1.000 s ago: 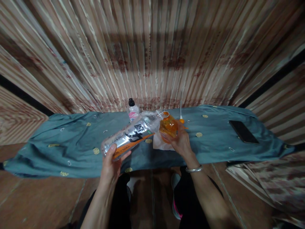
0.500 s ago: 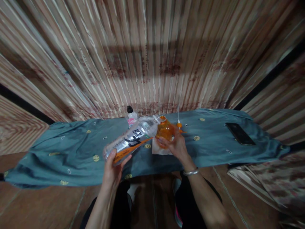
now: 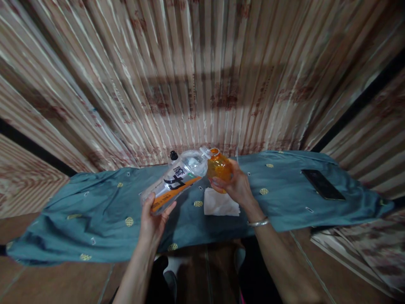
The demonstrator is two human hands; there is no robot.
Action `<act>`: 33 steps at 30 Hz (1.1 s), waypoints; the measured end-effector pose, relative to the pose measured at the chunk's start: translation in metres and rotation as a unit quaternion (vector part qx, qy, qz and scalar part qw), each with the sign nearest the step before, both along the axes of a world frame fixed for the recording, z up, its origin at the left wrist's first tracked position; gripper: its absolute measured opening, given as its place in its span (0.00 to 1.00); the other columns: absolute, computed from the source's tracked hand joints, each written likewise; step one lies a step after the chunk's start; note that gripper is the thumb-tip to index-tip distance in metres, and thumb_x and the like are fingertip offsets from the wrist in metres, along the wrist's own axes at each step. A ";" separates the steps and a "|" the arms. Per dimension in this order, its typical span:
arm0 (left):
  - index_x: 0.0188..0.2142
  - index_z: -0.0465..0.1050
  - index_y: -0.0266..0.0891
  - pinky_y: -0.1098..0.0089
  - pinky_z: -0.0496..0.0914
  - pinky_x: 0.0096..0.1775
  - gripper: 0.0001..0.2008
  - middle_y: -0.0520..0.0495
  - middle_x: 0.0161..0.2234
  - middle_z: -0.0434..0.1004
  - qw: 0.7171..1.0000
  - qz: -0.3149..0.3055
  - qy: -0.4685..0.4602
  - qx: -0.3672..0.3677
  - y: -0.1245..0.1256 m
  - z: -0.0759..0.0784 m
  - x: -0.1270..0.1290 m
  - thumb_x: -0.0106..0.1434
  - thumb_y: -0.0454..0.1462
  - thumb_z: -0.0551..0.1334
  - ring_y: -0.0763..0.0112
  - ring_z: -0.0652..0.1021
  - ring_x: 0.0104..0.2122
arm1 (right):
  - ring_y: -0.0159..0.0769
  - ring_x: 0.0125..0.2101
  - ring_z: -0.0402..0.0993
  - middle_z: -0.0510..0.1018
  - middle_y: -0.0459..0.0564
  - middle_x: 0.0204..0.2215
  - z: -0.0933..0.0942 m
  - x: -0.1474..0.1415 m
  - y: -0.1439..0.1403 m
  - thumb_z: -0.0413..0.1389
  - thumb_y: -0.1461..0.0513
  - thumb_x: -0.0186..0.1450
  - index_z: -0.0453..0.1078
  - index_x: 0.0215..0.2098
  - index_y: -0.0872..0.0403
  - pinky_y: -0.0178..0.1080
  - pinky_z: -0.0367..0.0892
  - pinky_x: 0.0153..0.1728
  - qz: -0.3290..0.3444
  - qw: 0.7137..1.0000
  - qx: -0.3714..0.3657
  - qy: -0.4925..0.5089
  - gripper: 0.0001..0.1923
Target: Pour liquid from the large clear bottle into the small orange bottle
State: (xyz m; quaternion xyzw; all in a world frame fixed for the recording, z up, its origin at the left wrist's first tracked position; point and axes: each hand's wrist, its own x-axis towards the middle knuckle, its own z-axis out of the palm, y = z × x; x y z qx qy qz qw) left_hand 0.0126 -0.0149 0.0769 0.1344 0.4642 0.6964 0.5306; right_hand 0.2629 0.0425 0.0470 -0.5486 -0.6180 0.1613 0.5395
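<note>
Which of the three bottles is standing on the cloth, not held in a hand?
The small bottle with the black cap, standing upright at the back. The large clear bottle is tipped in the left hand; the right hand holds the orange bottle.

Makeshift home corner, not a lab or shop: narrow surface draped in a teal cloth with small gold embroidered medallions (image 3: 278,185), set against a striped beige-and-red pleated fabric backdrop (image 3: 202,84). Reddish-brown tiled floor (image 3: 47,283) below. Household items lying about: black flat smartphone (image 3: 322,184), white folded paper napkin (image 3: 220,202), small black-capped plastic bottle (image 3: 173,156).
</note>
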 end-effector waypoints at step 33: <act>0.41 0.83 0.40 0.66 0.84 0.33 0.21 0.46 0.39 0.86 0.999 -0.031 0.022 -0.013 -0.034 -0.032 -0.007 0.48 0.44 0.79 0.60 0.86 0.38 | 0.57 0.51 0.83 0.83 0.60 0.53 -0.038 -0.009 -0.029 0.68 0.47 0.58 0.65 0.61 0.52 0.55 0.80 0.49 0.001 0.999 -0.038 -0.019 0.38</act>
